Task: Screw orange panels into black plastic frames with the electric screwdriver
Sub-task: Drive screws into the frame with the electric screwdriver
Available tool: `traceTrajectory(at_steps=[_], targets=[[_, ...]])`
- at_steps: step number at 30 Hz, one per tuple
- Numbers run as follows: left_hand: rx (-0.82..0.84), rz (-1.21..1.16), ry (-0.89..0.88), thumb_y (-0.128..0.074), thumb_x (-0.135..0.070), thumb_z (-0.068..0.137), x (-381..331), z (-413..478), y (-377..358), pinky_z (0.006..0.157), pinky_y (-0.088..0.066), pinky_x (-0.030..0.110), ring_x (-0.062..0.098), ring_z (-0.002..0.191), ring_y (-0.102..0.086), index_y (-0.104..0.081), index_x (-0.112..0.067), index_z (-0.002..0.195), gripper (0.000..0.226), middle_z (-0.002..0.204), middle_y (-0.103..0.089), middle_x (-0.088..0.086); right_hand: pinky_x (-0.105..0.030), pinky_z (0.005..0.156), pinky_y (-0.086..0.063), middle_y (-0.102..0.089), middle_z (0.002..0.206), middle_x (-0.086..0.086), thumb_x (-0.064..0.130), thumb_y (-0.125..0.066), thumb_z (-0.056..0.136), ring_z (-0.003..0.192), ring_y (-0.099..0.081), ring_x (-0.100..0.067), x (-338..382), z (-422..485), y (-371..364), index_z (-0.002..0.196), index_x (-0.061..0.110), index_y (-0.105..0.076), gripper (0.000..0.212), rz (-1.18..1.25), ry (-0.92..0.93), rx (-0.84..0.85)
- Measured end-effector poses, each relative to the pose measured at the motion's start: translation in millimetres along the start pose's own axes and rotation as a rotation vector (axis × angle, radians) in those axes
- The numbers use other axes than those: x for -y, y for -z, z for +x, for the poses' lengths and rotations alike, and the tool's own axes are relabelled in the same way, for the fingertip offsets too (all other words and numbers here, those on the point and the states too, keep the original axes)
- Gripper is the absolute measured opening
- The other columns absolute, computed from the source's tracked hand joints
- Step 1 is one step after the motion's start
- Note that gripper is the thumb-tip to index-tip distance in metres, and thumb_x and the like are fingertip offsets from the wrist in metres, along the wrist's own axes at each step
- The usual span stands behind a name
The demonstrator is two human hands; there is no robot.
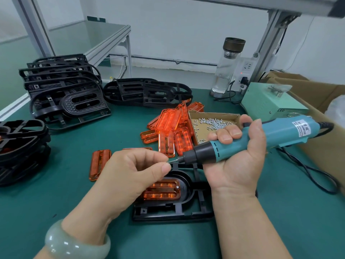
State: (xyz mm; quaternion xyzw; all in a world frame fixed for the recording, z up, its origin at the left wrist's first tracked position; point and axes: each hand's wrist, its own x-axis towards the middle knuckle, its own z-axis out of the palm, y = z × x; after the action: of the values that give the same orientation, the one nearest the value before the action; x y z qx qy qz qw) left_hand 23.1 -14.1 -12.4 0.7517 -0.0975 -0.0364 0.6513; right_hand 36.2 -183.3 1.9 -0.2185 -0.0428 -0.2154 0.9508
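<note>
Pointing left from the gripping right hand (240,171), the screwdriver (280,135) bit meets a screw (168,162) pinched by fingers of the left hand (138,169), above the frame (168,215).

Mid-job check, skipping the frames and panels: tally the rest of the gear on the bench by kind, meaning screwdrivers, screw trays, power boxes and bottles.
electric screwdriver: 1
cardboard screw tray: 1
green power box: 1
glass bottle: 1
Total: 4
</note>
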Motion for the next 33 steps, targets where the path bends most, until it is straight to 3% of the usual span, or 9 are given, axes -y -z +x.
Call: traceTrajectory(at_steps=[2, 4, 6, 9, 12, 16, 23, 28, 33], targets=[[-0.020, 0.068, 0.021, -0.076, -0.041, 0.054, 1, 1, 9, 0.057, -0.045, 0.006, -0.002, 0.063, -0.063, -0.074, -0.034, 0.080, 0.027, 0.074, -0.073, -0.008, -0.020, 0.057, -0.046, -0.045, 0.056, 0.011, 0.035, -0.056, 0.082, 0.045, -0.045, -0.004, 1, 1, 0, 0.087, 0.022, -0.054, 0.013, -0.008, 0.004, 0.000], [-0.037, 0.247, 0.037, -0.081, -0.026, 0.064, 5, 3, 21, 0.061, -0.042, 0.001, -0.005, 0.066, -0.063, -0.074, -0.033, 0.073, 0.014, 0.076, -0.072, -0.016, -0.019, 0.057, -0.046, -0.045, 0.056, 0.011, 0.034, -0.055, 0.082, 0.045, -0.045, -0.004, 3, 2, 1, 0.087, 0.022, -0.053, 0.013, -0.028, 0.008, -0.009], [-0.014, 0.427, 0.074, -0.082, -0.021, 0.068, 8, 3, 31, 0.060, -0.039, -0.002, -0.008, 0.066, -0.061, -0.073, -0.036, 0.067, 0.017, 0.072, -0.069, -0.022, -0.019, 0.056, -0.045, -0.046, 0.055, 0.011, 0.034, -0.055, 0.082, 0.045, -0.045, -0.004, 5, 3, 2, 0.086, 0.022, -0.053, 0.012, -0.055, 0.006, -0.019], [0.137, 0.536, 0.159, -0.084, -0.026, 0.065, 13, 0, 37, 0.056, -0.040, 0.005, -0.005, 0.054, -0.055, -0.070, -0.040, 0.067, 0.020, 0.066, -0.067, -0.018, -0.019, 0.055, -0.045, -0.047, 0.054, 0.011, 0.033, -0.056, 0.081, 0.044, -0.045, -0.004, 6, 4, 2, 0.086, 0.023, -0.053, 0.012, -0.095, 0.004, -0.035], [0.188, 0.636, 0.151, -0.085, -0.034, 0.063, 16, -1, 36, 0.058, -0.042, 0.012, -0.007, 0.060, -0.054, -0.065, -0.047, 0.076, 0.027, 0.078, -0.061, -0.014, -0.019, 0.054, -0.045, -0.046, 0.054, 0.011, 0.033, -0.057, 0.080, 0.044, -0.045, -0.005, 6, 4, 2, 0.087, 0.023, -0.054, 0.013, -0.134, -0.002, -0.049], [0.186, 0.661, 0.128, -0.085, -0.037, 0.062, 17, -2, 37, 0.065, -0.045, 0.013, -0.006, 0.068, -0.053, -0.059, -0.053, 0.081, 0.037, 0.086, -0.057, -0.011, -0.019, 0.054, -0.045, -0.046, 0.055, 0.010, 0.032, -0.060, 0.078, 0.045, -0.045, -0.006, 6, 4, 3, 0.086, 0.022, -0.054, 0.014, -0.168, -0.010, -0.046], [0.203, 0.713, 0.093, -0.081, -0.046, 0.063, 17, -1, 27, 0.075, -0.044, 0.016, -0.002, 0.074, -0.050, -0.058, -0.055, 0.084, 0.033, 0.087, -0.054, -0.018, -0.020, 0.055, -0.046, -0.048, 0.055, 0.010, 0.032, -0.063, 0.076, 0.045, -0.046, -0.006, 1, 1, 3, 0.084, 0.022, -0.055, 0.015, -0.207, -0.032, -0.005], [0.215, 0.712, 0.087, -0.079, -0.048, 0.065, 19, -2, 23, 0.075, -0.041, 0.016, -0.004, 0.078, -0.049, -0.055, -0.058, 0.092, 0.037, 0.088, -0.052, -0.018, -0.021, 0.054, -0.044, -0.048, 0.056, 0.008, 0.028, -0.062, 0.083, 0.045, -0.046, -0.007, -5, -2, 2, 0.089, 0.020, -0.053, 0.013, -0.263, -0.060, 0.039], [0.206, 0.709, 0.093, -0.079, -0.050, 0.063, 20, -2, 21, 0.077, -0.041, 0.019, -0.002, 0.082, -0.050, -0.054, -0.061, 0.083, 0.034, 0.088, -0.052, -0.018, -0.021, 0.053, -0.043, -0.049, 0.055, 0.006, 0.026, -0.059, 0.084, 0.044, -0.045, -0.009, -13, -4, -1, 0.091, 0.018, -0.052, 0.012, -0.280, -0.080, 0.069]])
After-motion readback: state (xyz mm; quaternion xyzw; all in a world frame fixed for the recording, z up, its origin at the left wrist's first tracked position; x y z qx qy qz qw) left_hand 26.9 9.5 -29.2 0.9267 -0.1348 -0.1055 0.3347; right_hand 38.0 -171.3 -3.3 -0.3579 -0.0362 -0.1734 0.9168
